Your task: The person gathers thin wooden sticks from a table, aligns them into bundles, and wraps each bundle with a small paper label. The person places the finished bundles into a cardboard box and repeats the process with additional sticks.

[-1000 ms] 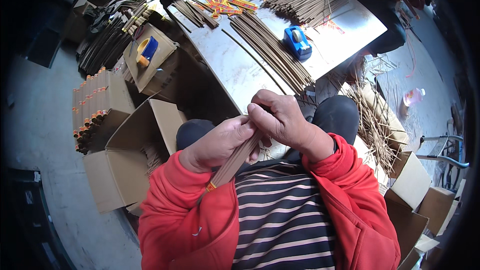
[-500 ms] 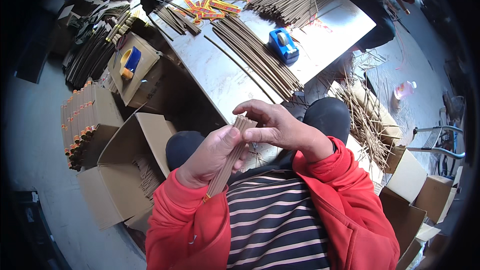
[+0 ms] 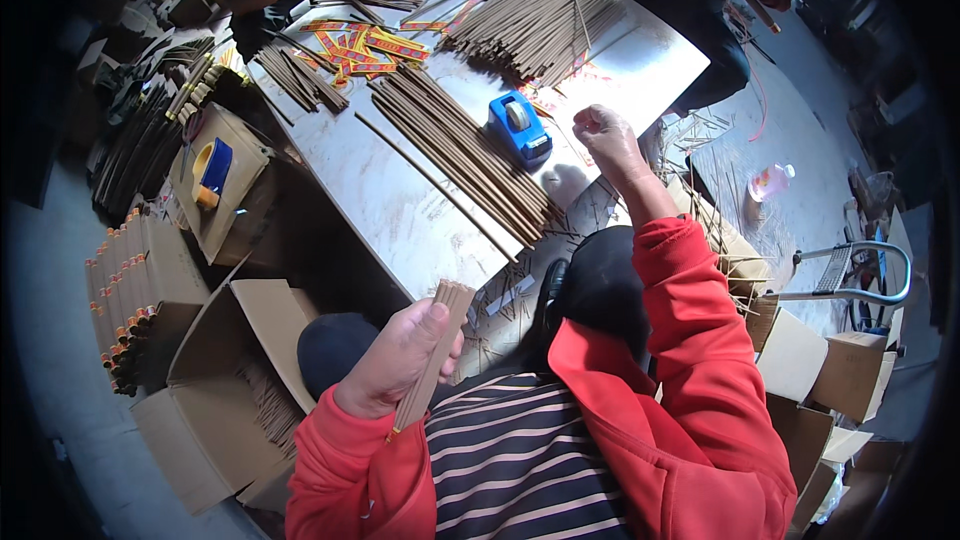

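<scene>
Incense bundle (image 3: 432, 352) — left hand (image 3: 398, 360) grips it | right hand (image 3: 607, 137) fisted near tape dispenser (image 3: 520, 126) — contents hidden

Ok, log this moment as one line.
left hand: holds stick bundle over lap | right hand: closed, raised near blue tape dispenser | metal table: loose sticks

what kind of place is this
Probably a small workshop where incense sticks are bundled and packed. The metal table is strewn with loose sticks, a blue tape dispenser stands beside them, and open cartons sit on the floor. The left hand holds a bundle.
</scene>
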The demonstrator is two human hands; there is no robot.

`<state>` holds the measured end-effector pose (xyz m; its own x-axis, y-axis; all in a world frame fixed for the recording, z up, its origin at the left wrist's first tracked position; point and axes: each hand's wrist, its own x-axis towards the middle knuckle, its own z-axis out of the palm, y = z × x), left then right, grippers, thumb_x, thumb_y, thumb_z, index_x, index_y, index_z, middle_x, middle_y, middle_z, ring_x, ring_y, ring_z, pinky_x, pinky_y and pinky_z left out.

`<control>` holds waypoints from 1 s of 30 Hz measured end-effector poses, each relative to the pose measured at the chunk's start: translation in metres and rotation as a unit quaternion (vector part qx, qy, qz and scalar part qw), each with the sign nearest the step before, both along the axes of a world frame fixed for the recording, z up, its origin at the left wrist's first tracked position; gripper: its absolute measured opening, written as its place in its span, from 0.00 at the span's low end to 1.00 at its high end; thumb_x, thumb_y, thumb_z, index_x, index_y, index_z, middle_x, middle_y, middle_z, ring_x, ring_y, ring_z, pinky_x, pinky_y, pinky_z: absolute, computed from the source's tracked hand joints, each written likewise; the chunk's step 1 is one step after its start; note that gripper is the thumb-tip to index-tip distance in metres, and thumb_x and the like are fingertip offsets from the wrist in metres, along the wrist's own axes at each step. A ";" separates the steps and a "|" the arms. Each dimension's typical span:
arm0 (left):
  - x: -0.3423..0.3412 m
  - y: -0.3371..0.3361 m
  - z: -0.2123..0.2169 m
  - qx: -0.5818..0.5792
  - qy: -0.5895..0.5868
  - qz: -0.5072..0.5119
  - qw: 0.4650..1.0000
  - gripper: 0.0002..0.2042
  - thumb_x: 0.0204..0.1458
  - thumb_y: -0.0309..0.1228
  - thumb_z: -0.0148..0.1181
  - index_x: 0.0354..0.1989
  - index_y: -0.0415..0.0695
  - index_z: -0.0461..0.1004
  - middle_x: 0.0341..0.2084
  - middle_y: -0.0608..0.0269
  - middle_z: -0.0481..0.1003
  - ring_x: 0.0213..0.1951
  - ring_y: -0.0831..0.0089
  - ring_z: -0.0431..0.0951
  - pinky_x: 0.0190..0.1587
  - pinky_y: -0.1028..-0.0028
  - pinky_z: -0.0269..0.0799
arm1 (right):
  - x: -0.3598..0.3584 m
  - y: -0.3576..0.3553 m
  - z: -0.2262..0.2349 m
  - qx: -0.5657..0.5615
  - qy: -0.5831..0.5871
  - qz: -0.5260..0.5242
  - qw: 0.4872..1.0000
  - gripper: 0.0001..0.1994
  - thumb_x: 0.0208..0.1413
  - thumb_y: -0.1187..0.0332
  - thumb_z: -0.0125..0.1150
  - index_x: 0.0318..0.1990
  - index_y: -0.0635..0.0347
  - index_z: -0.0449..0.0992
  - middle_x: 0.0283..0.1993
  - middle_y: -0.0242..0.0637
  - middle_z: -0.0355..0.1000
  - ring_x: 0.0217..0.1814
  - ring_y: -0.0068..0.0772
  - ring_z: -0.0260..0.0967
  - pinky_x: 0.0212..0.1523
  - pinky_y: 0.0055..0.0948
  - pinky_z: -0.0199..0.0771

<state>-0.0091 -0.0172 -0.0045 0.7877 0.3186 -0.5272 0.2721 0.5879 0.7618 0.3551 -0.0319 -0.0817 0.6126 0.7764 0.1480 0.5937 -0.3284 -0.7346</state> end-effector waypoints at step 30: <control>-0.002 0.020 -0.016 -0.028 0.024 0.021 0.999 0.27 0.53 0.55 0.47 0.40 0.39 0.65 0.21 0.66 0.67 0.19 0.82 0.67 0.23 0.84 0.66 | 0.051 0.053 -0.030 -0.020 -0.316 0.080 0.945 0.06 0.46 0.69 0.55 0.26 0.62 0.73 0.29 0.47 0.70 0.35 0.51 0.67 0.38 0.40 0.67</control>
